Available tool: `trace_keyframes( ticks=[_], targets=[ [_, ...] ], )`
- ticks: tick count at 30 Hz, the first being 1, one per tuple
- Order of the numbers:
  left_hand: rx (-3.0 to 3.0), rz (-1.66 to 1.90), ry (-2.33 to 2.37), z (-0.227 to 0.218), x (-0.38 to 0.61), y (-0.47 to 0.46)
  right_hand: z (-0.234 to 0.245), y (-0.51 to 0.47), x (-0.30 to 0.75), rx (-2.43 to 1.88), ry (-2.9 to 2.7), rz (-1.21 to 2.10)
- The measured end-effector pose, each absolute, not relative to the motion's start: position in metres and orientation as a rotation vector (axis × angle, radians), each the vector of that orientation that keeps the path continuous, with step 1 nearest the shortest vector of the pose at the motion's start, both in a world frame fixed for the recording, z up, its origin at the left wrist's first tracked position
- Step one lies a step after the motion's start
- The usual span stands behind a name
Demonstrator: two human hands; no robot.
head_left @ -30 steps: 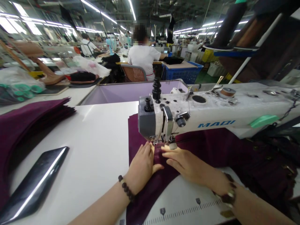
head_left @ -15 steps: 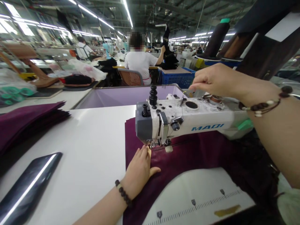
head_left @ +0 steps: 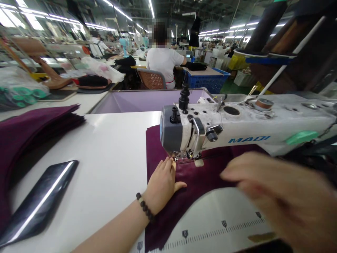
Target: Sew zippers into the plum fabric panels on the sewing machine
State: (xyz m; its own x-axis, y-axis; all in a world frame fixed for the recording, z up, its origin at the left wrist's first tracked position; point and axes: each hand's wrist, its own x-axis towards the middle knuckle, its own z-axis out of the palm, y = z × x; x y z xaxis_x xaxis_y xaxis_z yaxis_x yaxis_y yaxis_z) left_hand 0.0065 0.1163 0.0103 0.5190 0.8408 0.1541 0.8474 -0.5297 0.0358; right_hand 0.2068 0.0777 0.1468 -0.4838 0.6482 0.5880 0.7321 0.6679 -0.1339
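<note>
Maroon fabric [head_left: 204,179] lies under your left hand [head_left: 161,184], on the tabletop [head_left: 113,158] beneath the sewing machine [head_left: 252,121].
Your left hand rests flat and unclenched, thumb out; your right hand [head_left: 279,193], too blurred to tell whether it grasps anything, is by the fabric's right side.

A white table [head_left: 113,151] bears maroon cloth [head_left: 202,179], sewing machine [head_left: 250,119] and glossy slab [head_left: 42,203].

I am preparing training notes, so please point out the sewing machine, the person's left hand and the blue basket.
Sewing machine [head_left: 247,123], head view: side of its white body.
Left hand [head_left: 161,186], head view: back of the hand.
Blue basket [head_left: 204,82], head view: its wall.
</note>
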Motion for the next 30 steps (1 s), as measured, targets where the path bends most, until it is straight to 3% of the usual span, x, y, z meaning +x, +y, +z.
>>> trace_keyframes(
  ticks=[4, 8, 30],
  targets=[
    [-2.741, -0.224, -1.494, 0.012, 0.006, 0.117, 0.049, 0.084, 0.178, -1.223, -2.444, -0.053],
    [-2.761, -0.19, -1.508, 0.013, 0.006, 0.119, 0.005, 0.109, 0.174, -1.356, -2.469, 0.157],
    [-2.833, -0.229, -1.544, 0.017, 0.006, 0.122, 0.003, 0.108, 0.169, -1.437, -2.399, 0.173]
  ],
)
